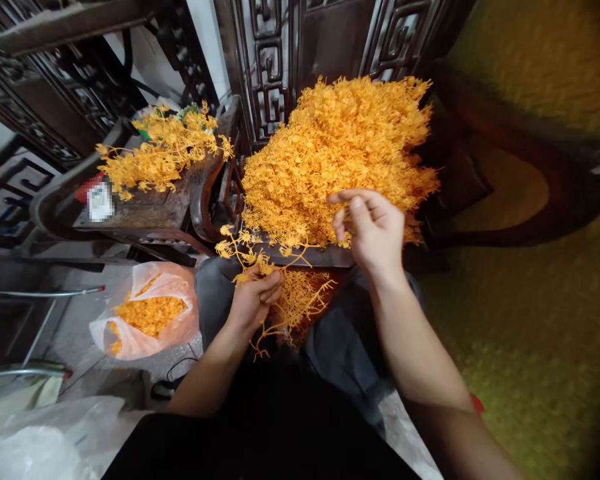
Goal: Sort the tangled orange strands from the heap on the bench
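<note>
My left hand (254,297) is closed around the stem of a branched orange artificial flower sprig (247,257), its small spidery blooms fanning out above the fingers. In front of the big heap of orange artificial flowers (335,153), my right hand (377,230) hovers with its index finger stretched out and its thumb apart; nothing shows between them. The heap lies on a dark wooden seat (325,257). Between my knees, bare orange stems (303,300) are gathered, partly hidden by my left hand and the seat edge.
A clear plastic bag (183,333) holding loose orange pieces stands on the floor at left. More orange sprigs (167,150) lie on a neighbouring carved wooden chair (150,217), beside a red and white packet (100,200). A curved wooden armrest (505,230) borders the right.
</note>
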`<state>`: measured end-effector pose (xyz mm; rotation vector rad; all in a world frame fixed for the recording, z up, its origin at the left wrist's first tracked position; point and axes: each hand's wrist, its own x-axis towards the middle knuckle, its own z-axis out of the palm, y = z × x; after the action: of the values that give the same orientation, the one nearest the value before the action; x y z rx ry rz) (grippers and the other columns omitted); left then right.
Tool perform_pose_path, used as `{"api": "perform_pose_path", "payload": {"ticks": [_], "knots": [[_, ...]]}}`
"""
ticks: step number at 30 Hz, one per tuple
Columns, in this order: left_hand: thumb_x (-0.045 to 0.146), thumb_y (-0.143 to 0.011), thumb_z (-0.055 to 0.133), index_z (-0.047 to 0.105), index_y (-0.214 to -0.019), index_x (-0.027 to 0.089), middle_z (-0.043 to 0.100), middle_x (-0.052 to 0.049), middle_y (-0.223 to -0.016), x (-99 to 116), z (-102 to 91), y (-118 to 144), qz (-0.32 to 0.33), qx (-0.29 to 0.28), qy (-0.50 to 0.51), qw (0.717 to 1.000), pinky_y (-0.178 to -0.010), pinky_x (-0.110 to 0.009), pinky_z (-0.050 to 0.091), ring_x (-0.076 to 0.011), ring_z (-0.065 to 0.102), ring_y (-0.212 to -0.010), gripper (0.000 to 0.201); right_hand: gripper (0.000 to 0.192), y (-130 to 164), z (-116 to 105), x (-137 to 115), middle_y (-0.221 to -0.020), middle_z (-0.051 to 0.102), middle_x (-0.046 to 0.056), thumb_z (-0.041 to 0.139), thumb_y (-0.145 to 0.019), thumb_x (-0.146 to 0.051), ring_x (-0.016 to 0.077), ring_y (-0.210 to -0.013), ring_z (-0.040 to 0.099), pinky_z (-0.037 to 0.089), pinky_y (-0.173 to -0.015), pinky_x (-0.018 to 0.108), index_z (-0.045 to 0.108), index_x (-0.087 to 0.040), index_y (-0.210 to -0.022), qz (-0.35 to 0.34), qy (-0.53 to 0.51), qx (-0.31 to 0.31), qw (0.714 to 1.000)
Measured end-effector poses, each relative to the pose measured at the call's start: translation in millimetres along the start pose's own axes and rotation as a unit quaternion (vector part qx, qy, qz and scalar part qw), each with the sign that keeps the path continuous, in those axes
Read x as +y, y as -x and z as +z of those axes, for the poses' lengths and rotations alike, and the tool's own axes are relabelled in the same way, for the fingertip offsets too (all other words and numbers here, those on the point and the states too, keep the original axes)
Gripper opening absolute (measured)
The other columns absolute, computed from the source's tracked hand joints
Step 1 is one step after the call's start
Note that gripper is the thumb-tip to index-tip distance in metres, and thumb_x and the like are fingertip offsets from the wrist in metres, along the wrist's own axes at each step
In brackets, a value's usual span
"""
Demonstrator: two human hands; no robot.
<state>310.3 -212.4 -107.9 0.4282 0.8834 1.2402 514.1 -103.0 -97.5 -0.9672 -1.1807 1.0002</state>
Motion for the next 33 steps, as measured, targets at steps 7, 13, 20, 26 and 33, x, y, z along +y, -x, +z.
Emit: {"api": "perform_pose_path", "payload": {"ticks": [7, 13, 20, 26, 33], "knots": [[0.021, -0.072, 0.085, 0.062, -0.074, 0.010, 0.058, 0.001, -0.064, -1.1, 0.5, -4.2, 0.005, -0.016, -0.063, 0.998, -0.044, -0.017, 0.018, 0.0024, 0.026, -0.042, 0.025, 0.039, 12.9, 15.3, -24.8, -0.080, 0.065, 0.004, 0.068, -0.093, -0.058, 0.0152, -0.071, 0.059, 0.049, -0.068, 0.032, 0.072, -0.020, -0.085, -0.065, 0.133, -0.170, 0.974], [0.018, -0.065, 0.088, 0.057, -0.066, 0.011, 0.047, 0.006, -0.055, -1.9, -9.9, -0.3, -0.014, -0.002, -0.059, 0.998, -0.043, -0.017, 0.015, 0.0021, 0.025, -0.040, 0.032, 0.040, -9.1, -7.8, -23.5, -0.093, 0.069, 0.006, 0.050, -0.101, -0.060, 0.0128, -0.056, 0.051, 0.036, -0.048, 0.029, 0.070, -0.028, -0.115, -0.061, 0.046, 0.032, 0.997], [0.023, -0.067, 0.088, 0.059, -0.069, 0.012, 0.049, 0.005, -0.054, 6.8, -6.3, -6.1, -0.056, -0.054, -0.101, 0.992, -0.042, -0.019, 0.013, 0.0019, 0.024, -0.039, 0.031, 0.035, 5.9, -0.2, -41.9, -0.090, 0.072, 0.004, 0.068, -0.093, -0.044, 0.0185, -0.080, 0.065, 0.052, -0.073, 0.034, 0.075, -0.025, -0.122, -0.078, 0.195, -0.331, 0.920], [0.025, -0.061, 0.091, 0.060, -0.066, 0.011, 0.045, 0.006, -0.051, 7.3, -5.3, -7.1, -0.086, -0.068, -0.141, 0.984, -0.042, -0.020, 0.009, 0.0010, 0.025, -0.039, 0.034, 0.032, -17.5, -8.0, -51.0, -0.068, 0.064, 0.001, 0.070, -0.093, -0.043, 0.0126, -0.059, 0.056, 0.042, -0.056, 0.029, 0.068, -0.022, -0.069, -0.119, 0.124, -0.297, 0.939], [0.026, -0.061, 0.091, 0.053, -0.061, 0.013, 0.040, 0.008, -0.049, 2.8, -20.7, -8.4, -0.095, -0.047, -0.131, 0.986, -0.042, -0.020, 0.008, 0.0016, 0.021, -0.037, 0.040, 0.044, -11.9, -25.6, -41.3, -0.065, 0.056, 0.001, 0.071, -0.089, -0.060, 0.0118, -0.054, 0.047, 0.035, -0.053, 0.029, 0.061, -0.021, -0.070, -0.036, 0.109, -0.160, 0.980]]}}
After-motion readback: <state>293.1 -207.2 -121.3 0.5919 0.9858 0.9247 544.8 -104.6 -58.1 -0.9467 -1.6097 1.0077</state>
